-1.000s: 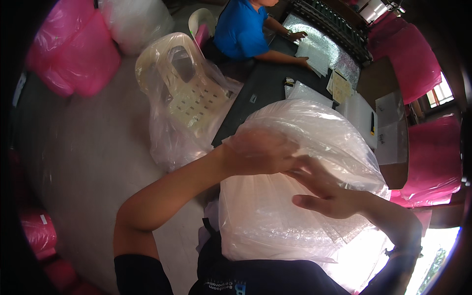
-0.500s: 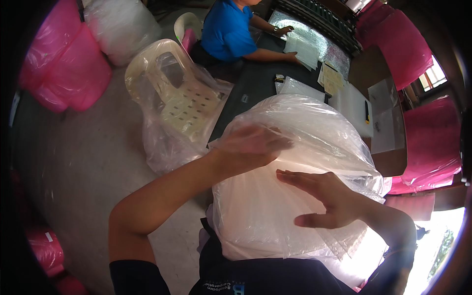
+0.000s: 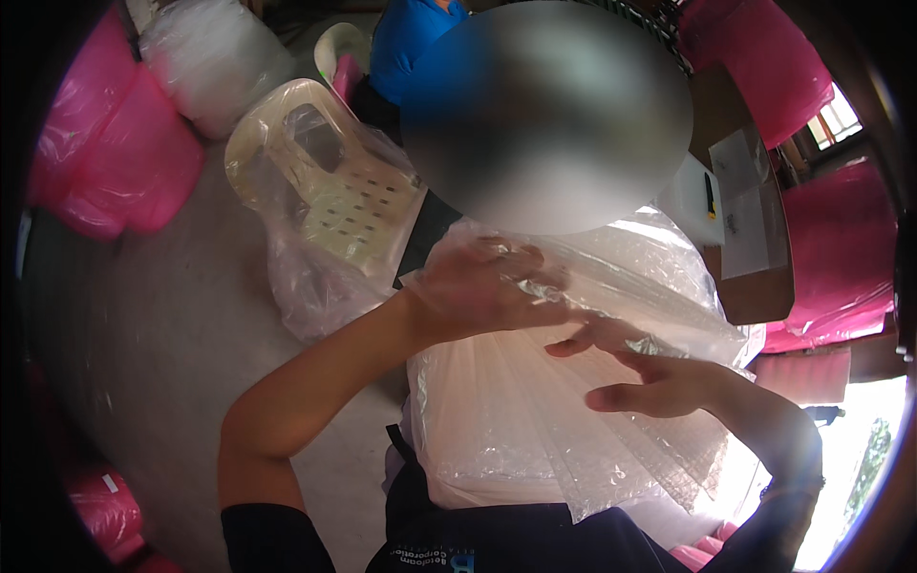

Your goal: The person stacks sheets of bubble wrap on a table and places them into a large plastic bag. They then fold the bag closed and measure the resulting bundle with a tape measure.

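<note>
A large clear plastic bag [image 3: 487,439] wraps a bulky pale pinkish load in front of my body; the kind of load cannot be made out. My left hand [image 3: 492,291] reaches under the loose film at the bag's upper part, its fingers stretched out and seen through the plastic. To its right, my right hand [image 3: 650,372] lies against the film with the thumb apart, its fingertips partly beneath a fold. The fingertips of the two hands are close together. Loose pleats of film hang down toward my lap on the right.
A plastic-covered cream chair [image 3: 349,210] stands at the left. Pink wrapped bundles [image 3: 134,153] and a whitish bag [image 3: 215,67] lie beyond it. A person in a blue shirt [image 3: 396,48] sits past a blurred patch. A cutter [image 3: 710,196] rests near a cardboard box [image 3: 778,239].
My right hand's fingers have slid under the film, near my left hand. The film has been drawn down over both hands. A blurred patch now covers the table's far part.
</note>
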### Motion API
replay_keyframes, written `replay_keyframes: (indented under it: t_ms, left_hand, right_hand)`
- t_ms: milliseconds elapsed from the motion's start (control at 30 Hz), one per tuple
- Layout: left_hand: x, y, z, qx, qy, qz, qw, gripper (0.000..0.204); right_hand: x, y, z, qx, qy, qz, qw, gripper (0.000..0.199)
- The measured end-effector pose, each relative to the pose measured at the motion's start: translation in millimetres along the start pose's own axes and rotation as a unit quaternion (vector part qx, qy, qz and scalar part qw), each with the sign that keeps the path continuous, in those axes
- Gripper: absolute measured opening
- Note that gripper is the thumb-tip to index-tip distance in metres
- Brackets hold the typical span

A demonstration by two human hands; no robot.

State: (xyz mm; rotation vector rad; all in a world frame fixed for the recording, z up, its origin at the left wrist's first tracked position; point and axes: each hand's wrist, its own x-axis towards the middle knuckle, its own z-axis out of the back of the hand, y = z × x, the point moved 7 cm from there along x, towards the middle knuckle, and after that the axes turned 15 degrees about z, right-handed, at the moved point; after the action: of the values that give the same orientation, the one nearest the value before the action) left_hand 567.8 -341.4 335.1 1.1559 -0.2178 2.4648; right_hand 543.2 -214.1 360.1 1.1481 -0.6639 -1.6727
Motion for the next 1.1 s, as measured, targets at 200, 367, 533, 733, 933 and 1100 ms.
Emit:
replay_keyframes:
  t_ms: [200, 367, 533, 733, 933, 1100]
  left_hand:
    - [9.1, 1.7, 0.1, -0.030, 0.091, 0.028, 0.995, 0.014]
    - [23.1, -13.8, 8.5, 0.048, 0.047, -0.057, 0.996, 0.005]
    - [26.8, -9.3, 14.7, -0.016, 0.053, -0.085, 0.995, 0.004]
    - [54.5, -7.4, -2.8, -0.109, 0.110, -0.036, 0.987, 0.007]
    - [62.6, -11.6, 13.6, -0.099, 0.111, -0.026, 0.988, 0.009]
    - [52.1, -6.1, 24.4, -0.111, 0.071, -0.037, 0.991, 0.014]
  right_hand:
    - [-0.7, 7.9, -13.3, -0.025, -0.012, 0.025, 0.999, 0.071]
    - [9.2, 5.2, -11.1, -0.070, 0.002, 0.046, 0.997, 0.078]
    - [34.2, -11.0, -4.9, -0.009, 0.018, -0.035, 0.999, 0.069]
    - [81.6, -47.2, 11.9, -0.066, -0.050, 0.044, 0.996, 0.042]
    - [45.9, -9.6, 21.0, -0.105, -0.081, -0.011, 0.991, 0.057]
    - [-28.0, 56.9, 33.9, -0.196, 0.109, -0.022, 0.974, 0.082]
